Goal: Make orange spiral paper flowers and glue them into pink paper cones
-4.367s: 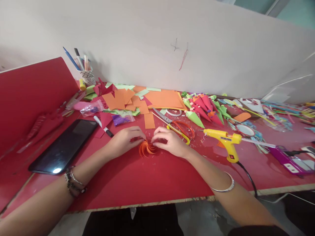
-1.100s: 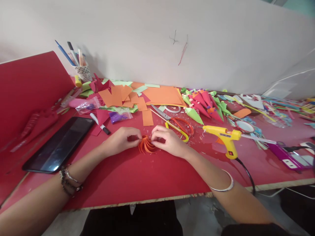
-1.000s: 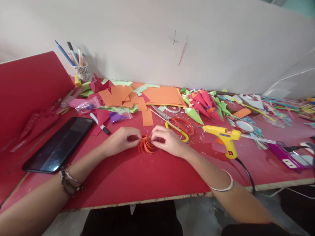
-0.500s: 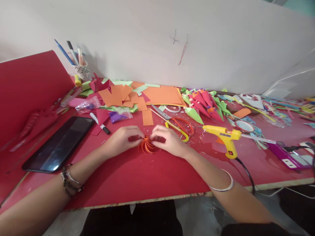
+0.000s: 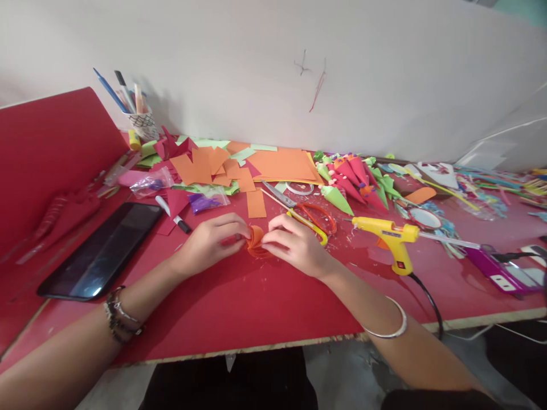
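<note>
Curled orange paper strips [image 5: 257, 242] are held low over the red table [image 5: 239, 307], between my two hands. My left hand [image 5: 213, 242] pinches their left side with thumb and fingers. At their right side, my right hand [image 5: 299, 245] closes its thumb and fingertips on the strips. Part of the paper is hidden behind the fingertips. Just beyond my right hand lie scissors [image 5: 318, 219] with red and yellow handles. An orange paper rectangle [image 5: 256, 204] lies flat just past the strips.
A yellow glue gun [image 5: 391, 239] lies right, its cord over the table edge. A black phone [image 5: 105, 250] and a marker [image 5: 173, 214] are left. Orange paper sheets [image 5: 282, 165], paper cones [image 5: 354, 176] and a pen cup [image 5: 144, 125] stand along the wall.
The curled strips have been turned and bunched differently, showing a folded loop instead of a fan of curves. My right fingers have shifted slightly; the table's other things stay put.
</note>
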A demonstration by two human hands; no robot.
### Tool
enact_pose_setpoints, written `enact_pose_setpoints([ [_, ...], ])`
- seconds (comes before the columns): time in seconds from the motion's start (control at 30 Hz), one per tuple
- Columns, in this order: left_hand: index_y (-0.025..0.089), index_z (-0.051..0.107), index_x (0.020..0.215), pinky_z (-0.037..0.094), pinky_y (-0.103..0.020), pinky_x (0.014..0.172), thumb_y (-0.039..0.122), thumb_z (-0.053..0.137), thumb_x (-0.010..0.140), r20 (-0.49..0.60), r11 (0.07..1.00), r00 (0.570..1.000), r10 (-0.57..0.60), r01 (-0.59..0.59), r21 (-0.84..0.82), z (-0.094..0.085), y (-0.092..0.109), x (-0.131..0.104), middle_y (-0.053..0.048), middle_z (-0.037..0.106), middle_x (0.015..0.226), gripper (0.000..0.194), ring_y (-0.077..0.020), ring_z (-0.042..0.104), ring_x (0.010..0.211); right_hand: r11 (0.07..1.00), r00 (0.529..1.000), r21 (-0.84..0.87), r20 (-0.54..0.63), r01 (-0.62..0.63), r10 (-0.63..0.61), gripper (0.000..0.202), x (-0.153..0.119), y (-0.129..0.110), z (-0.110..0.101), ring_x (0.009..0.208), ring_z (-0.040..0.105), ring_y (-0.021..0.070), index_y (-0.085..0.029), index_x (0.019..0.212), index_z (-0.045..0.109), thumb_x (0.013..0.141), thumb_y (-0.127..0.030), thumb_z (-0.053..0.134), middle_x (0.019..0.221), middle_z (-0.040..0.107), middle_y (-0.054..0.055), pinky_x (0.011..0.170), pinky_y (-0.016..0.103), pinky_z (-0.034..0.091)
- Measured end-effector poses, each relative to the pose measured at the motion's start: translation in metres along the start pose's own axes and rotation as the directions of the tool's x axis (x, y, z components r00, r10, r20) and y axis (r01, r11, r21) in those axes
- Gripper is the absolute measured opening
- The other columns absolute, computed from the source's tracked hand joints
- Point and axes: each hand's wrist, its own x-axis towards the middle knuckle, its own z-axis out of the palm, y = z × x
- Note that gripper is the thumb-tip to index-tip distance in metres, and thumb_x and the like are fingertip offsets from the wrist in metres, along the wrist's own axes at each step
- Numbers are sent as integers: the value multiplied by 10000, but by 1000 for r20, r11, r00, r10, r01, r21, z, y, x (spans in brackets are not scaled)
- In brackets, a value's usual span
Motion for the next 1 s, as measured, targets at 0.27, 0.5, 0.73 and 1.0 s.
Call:
enact_pose_setpoints([
  [0.27,185,543,852,445,-220,690,135,479,817,-65,995,995,79,-74,73,1,2,-2,-27,572,837,88,-111,547,764,965,985,-221,-67,141,-160,163,1,-5,-4,707,522,124,-192,783,597,852,-186,449,776,561,43,637,242,414],
  [0.5,181,551,853,446,-213,675,164,494,818,-61,993,995,85,-79,93,0,3,-2,-28,568,827,69,-105,543,749,980,989,-170,-86,104,-120,140,0,-2,-3,717,520,123,-210,814,589,855,-214,455,791,545,32,653,248,424],
  [0.73,170,584,828,435,-216,615,242,497,830,-17,997,1000,23,-21,74,0,1,-2,-29,579,771,113,-107,544,678,997,999,69,-33,-26,28,91,0,5,1,748,518,120,-205,841,574,837,-229,486,820,523,24,689,259,435],
  [1.0,166,510,990,426,-262,680,367,387,859,-26,990,991,-130,131,49,-8,-2,-4,-51,561,864,270,-146,523,738,985,985,108,123,-138,124,104,0,7,2,797,533,127,-197,836,572,836,-238,477,879,512,29,742,270,430],
])
